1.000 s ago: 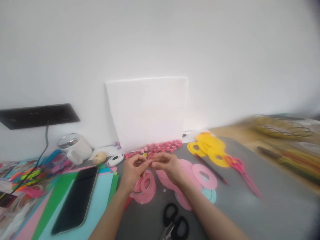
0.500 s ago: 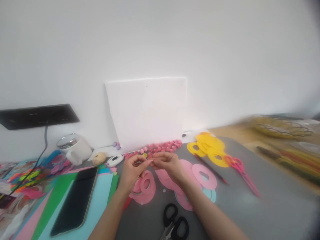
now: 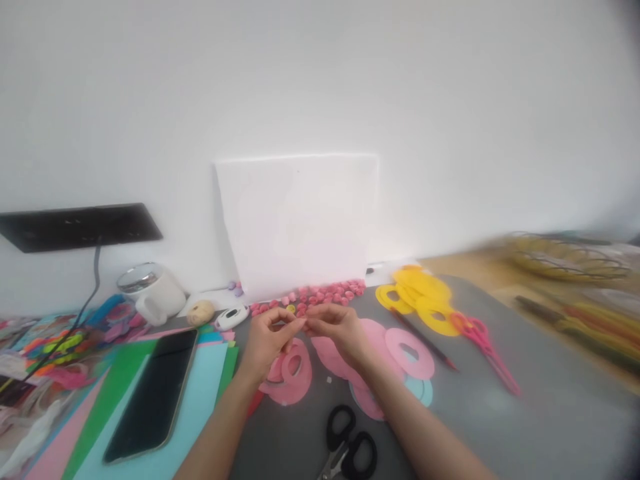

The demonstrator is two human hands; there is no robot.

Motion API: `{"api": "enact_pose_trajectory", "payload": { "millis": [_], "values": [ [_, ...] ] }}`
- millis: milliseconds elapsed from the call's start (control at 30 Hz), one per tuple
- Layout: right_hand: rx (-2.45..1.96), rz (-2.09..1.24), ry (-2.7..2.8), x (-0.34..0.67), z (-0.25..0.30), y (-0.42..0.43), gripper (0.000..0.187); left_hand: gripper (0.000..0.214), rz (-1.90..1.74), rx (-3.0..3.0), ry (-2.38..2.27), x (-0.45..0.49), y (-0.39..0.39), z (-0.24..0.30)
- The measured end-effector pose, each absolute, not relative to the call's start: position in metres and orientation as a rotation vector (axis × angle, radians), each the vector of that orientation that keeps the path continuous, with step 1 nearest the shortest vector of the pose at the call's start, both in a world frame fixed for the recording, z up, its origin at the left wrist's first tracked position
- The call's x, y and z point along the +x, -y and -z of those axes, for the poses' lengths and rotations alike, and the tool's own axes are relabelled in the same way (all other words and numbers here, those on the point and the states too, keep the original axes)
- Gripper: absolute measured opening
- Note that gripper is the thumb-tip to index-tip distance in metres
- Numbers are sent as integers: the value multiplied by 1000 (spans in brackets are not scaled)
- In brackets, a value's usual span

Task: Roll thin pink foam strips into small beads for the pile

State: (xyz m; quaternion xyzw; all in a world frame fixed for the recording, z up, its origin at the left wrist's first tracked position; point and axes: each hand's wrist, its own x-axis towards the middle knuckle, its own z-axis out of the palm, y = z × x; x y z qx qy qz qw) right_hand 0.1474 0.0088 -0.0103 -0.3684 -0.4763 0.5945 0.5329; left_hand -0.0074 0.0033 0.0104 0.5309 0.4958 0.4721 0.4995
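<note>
My left hand point(image 3: 267, 343) and my right hand point(image 3: 337, 331) meet fingertip to fingertip just above the grey mat point(image 3: 500, 407), both pinched on a tiny pink piece point(image 3: 301, 325) too small to make out. Under them lie pink paper rings point(image 3: 293, 373) and more pink rings point(image 3: 407, 350). A row of small pink rolled pieces point(image 3: 325, 294) runs along the foot of a white board point(image 3: 299, 223) leaning on the wall.
Black scissors point(image 3: 347, 443) lie near the front edge. A phone point(image 3: 153, 393) rests on coloured paper sheets point(image 3: 200, 400) at left. Yellow rings point(image 3: 420, 293), pink scissors point(image 3: 483, 347), a pencil point(image 3: 423, 340), a white mug point(image 3: 150, 293) and a wire basket point(image 3: 565, 257) stand around.
The view has shifted slightly. My hands stay pinched together at the same spot with small finger movements.
</note>
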Motion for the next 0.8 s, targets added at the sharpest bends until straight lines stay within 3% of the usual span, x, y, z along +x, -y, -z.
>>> {"api": "enact_pose_trajectory", "payload": {
  "millis": [300,800],
  "values": [
    [-897,-1399,1241,149,7,-7,16,23,-1113,1267,-1221,-6,-1,-17],
    [-873,-1492,1071,149,13,-13,30,26,-1118,1252,-1226,-6,-2,-15]
  ]
}}
